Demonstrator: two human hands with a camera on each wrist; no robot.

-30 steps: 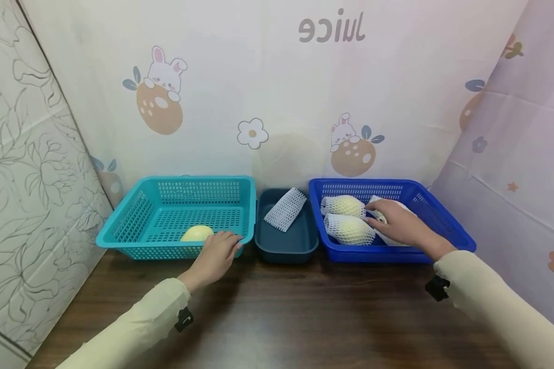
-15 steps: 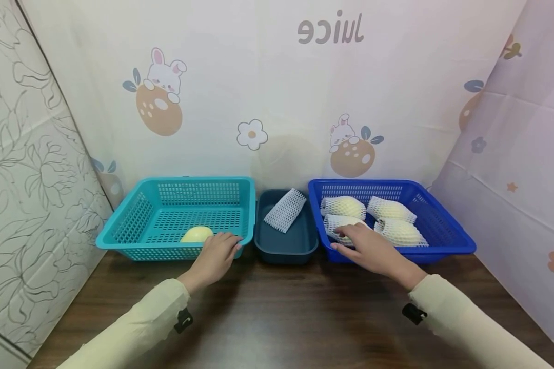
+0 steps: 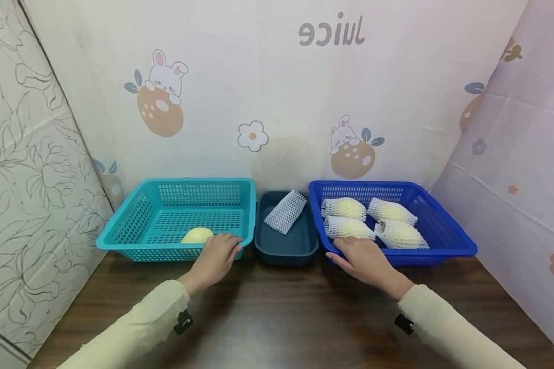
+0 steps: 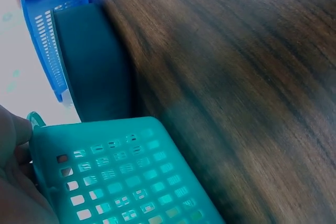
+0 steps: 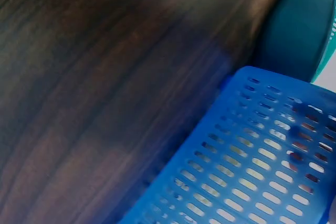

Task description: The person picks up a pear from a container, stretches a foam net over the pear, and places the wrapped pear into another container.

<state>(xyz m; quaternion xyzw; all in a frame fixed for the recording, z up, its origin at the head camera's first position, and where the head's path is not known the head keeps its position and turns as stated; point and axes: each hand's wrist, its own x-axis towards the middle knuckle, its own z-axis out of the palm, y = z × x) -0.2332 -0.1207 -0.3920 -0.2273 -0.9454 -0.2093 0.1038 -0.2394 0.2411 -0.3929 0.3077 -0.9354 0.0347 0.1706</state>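
My left hand (image 3: 215, 259) holds the front rim of a teal plastic basket (image 3: 175, 246) near its right corner. A pale yellow, rounded fruit (image 3: 197, 235) lies inside, just left of that hand. My right hand (image 3: 363, 259) grips the front rim of a blue plastic basket (image 3: 434, 253) near its left corner. Through the slots in the right wrist view, its fingers (image 5: 304, 156) show on the inner side. Several yellow fruits (image 3: 401, 236) in white foam nets lie in the blue basket. Between the baskets, a dark blue-grey tray (image 3: 286, 254) holds one loose white foam net (image 3: 286, 211).
All three containers stand side by side at the back of a dark wooden table (image 3: 277, 318), against a printed curtain (image 3: 212, 102). A panel with line-drawn flowers (image 3: 37, 159) rises on the left. More printed curtain (image 3: 512, 169) hangs on the right.
My right hand has moved left and forward from over the netted fruits to the blue basket's front rim, uncovering the fruits on the right. The left hand has stayed put.
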